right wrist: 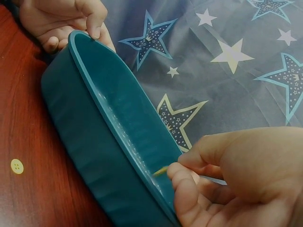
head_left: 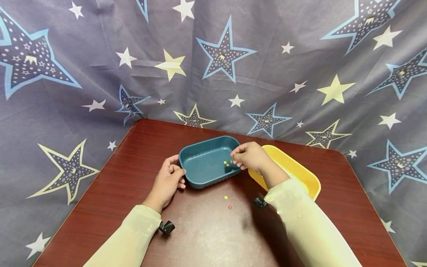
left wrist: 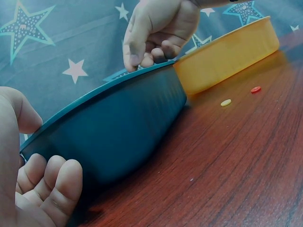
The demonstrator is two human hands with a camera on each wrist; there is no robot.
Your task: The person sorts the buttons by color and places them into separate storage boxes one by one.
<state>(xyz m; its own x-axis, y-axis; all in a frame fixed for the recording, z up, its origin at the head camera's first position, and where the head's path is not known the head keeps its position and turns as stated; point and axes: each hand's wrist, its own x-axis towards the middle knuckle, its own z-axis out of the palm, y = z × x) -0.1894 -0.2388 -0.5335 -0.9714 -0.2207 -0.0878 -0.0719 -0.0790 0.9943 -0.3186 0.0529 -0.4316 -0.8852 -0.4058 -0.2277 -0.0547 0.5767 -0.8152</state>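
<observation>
The left hand [head_left: 167,181] grips the near-left end of a teal tray [head_left: 197,183], its thumb on the rim and fingers curled against the outer wall. Over the tray's right end is the right hand [head_left: 251,157], with a small yellow button [right wrist: 161,171] seen edge-on at its pinched fingertips. Several yellow buttons [head_left: 225,162] lie inside the tray near that end. On the table in front of the tray are one yellow button [head_left: 225,197] and one red button [head_left: 229,207]. The tray's floor is hidden in the left wrist view.
A yellow tray [head_left: 311,178] stands to the right of the teal one, partly covered by the right forearm; its contents are mostly hidden. The dark red wooden table [head_left: 200,237] ends at a grey curtain [head_left: 213,92] with stars.
</observation>
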